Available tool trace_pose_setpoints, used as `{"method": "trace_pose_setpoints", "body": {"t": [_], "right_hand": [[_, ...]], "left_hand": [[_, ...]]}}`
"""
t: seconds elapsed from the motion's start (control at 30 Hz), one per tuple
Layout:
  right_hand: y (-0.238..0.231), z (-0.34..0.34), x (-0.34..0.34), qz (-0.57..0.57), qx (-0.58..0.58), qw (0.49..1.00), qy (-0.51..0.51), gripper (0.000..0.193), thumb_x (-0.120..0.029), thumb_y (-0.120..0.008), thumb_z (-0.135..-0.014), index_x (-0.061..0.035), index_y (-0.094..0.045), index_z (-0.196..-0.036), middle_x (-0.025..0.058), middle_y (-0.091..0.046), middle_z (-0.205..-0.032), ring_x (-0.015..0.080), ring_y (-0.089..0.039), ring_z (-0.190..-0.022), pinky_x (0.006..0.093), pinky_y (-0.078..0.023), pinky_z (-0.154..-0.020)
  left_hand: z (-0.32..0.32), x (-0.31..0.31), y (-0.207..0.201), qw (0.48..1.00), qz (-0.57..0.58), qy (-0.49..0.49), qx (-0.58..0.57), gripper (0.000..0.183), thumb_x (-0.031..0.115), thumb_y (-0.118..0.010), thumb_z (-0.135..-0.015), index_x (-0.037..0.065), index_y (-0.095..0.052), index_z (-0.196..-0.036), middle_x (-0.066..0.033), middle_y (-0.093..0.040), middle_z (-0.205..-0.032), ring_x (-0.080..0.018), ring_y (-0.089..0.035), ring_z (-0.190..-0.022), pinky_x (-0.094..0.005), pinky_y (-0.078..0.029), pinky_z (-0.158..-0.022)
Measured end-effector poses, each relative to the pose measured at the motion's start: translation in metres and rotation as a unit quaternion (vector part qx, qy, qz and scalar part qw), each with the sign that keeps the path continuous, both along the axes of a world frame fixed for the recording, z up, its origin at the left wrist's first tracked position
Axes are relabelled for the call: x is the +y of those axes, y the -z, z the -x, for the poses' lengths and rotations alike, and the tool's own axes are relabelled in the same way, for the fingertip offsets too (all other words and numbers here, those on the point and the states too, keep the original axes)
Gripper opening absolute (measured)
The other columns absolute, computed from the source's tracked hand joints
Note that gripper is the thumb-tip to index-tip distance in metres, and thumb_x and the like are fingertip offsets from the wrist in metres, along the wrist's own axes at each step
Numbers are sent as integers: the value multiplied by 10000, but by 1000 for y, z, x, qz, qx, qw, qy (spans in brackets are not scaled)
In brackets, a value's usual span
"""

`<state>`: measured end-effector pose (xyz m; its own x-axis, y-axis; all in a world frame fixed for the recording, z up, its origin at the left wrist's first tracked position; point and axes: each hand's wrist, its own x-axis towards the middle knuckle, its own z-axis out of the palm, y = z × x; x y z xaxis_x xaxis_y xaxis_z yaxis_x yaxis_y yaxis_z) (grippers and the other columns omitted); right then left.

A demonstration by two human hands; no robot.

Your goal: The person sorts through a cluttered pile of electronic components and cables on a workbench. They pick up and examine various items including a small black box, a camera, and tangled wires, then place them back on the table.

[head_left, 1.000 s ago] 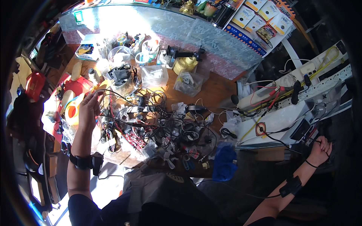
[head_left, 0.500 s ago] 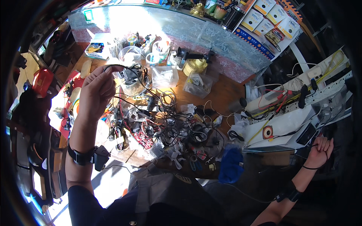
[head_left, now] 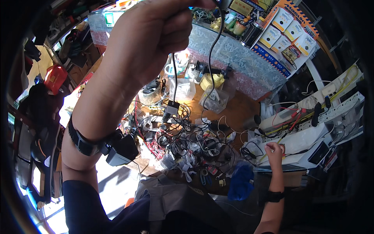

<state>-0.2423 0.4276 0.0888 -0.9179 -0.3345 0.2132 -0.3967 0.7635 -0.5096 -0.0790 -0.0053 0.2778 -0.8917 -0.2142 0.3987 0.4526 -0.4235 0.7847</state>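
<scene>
Higher and closer to the camera my left hand (head_left: 150, 43) is now coming, and my right hand (head_left: 275, 153) is moving inward from the far right side. Between the curled fingers of the left I am holding a black cable (head_left: 221, 25); this hand is closing on it, though its fingertips are being cut by the top edge of the view. It seems to me that I am lifting the cable out of the tangle, and the next move is probably calling for a slow pull, so that other wires are not coming with it. The cable is looking thin, smooth and flexible. One length is hanging from my fingertips in a soft bend toward the pile of wires (head_left: 187, 136); another strand is dropping almost straight below my fist to a small dark block (head_left: 171, 107), and I cannot tell if they are joined. Under them the wooden bench (head_left: 241, 105) is carrying the pile, with a clear plastic box (head_left: 182, 89) standing behind. Farther right, my right hand is bending its fingers near the long white box (head_left: 306, 136); whether it is gripping something, I cannot tell. A blue cloth (head_left: 240, 183) is lying at the front.
</scene>
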Motion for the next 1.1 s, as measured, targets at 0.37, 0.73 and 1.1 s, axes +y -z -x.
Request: {"method": "trace_pose_setpoints", "body": {"t": [0.37,0.73,1.1], "right_hand": [[-14,-78,-256,231,-158,895,-347,379,-324,-610,-841,-9,-522,-1033,116,-619,-824,165,-629,-665,264,-480,-552],[-142,-46,-195,562,-309,685,-346,375,-361,-326,-953,-47,-506,-860,139,-562,-853,218,-558,-690,404,-491,-719],[-137,-10,-84,680,-183,682,-195,308,-313,-477,-914,-78,-440,-717,34,-440,-649,128,-396,-581,249,-359,-552]], "left_hand": [[28,62,-12,765,463,-351,278,239,175,-551,-768,90,-629,-977,-84,-577,-784,-260,-564,-733,-345,-444,-657],[11,41,182,869,461,-117,-134,474,200,-629,-818,57,-456,-1236,-129,-506,-1139,-248,-487,-1069,-348,-357,-955],[-3,2,244,923,207,-178,-273,382,334,-478,-929,-21,-574,-823,21,-461,-561,-68,-487,-511,-220,-410,-488]]}}
